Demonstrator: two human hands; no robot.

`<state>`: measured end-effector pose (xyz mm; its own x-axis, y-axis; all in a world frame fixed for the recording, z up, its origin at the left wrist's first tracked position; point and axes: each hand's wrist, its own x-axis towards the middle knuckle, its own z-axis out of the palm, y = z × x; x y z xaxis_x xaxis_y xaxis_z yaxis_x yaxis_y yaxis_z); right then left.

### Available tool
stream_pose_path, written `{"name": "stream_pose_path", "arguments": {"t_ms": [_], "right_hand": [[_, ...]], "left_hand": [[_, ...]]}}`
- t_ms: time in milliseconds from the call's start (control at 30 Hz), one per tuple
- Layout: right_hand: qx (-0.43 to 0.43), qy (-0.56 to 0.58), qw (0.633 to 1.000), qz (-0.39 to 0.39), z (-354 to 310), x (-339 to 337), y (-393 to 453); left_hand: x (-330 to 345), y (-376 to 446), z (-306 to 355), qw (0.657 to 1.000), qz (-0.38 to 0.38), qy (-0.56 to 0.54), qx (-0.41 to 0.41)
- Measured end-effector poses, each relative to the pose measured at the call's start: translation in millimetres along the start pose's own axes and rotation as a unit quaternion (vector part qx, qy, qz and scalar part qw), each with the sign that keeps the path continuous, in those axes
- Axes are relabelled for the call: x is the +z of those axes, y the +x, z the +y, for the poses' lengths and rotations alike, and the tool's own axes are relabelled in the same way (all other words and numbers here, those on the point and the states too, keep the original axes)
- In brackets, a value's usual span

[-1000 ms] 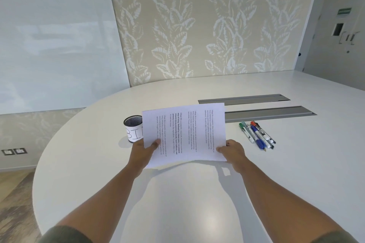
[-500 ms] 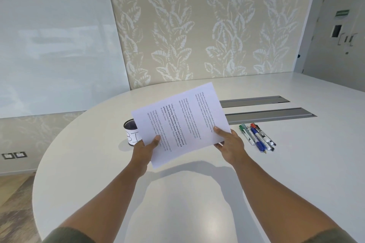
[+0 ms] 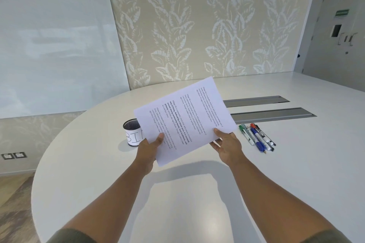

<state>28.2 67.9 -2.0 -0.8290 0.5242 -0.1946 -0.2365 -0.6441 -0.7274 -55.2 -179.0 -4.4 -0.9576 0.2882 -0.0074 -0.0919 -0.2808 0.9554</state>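
Holds a printed sheet (image 3: 185, 120) slantwise, clear of the table (image 3: 94, 167), over its middle toward the near edge. Pinches it with left hand (image 3: 148, 151) and right hand (image 3: 229, 148), thumbs on top, fingers underneath. Flanked by mesh cup (image 3: 132, 132) left, markers (image 3: 256, 137) right.

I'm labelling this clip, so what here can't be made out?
Head view only.
Printed sheet: its text is too small and turned to read.
Mesh cup: the sheet covers the end of its label.
Left hand and right hand: the sheet hides most fingers.
Green door sign: too small to read.
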Motion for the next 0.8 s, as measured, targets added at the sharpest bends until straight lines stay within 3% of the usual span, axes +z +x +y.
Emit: {"name": "stream_pose_path", "arguments": {"t_ms": [433, 800], "right_hand": [[0.032, -0.133, 0.986, -0.098, 14, 14, -9], [-0.005, -0.226, 0.972, -0.061, -16, 1, 0]], "left_hand": [[26, -3, -5, 0.999, 0.008, -0.04, -0.032], [5, 6, 2, 0.996, 0.069, -0.014, -0.062]]}}
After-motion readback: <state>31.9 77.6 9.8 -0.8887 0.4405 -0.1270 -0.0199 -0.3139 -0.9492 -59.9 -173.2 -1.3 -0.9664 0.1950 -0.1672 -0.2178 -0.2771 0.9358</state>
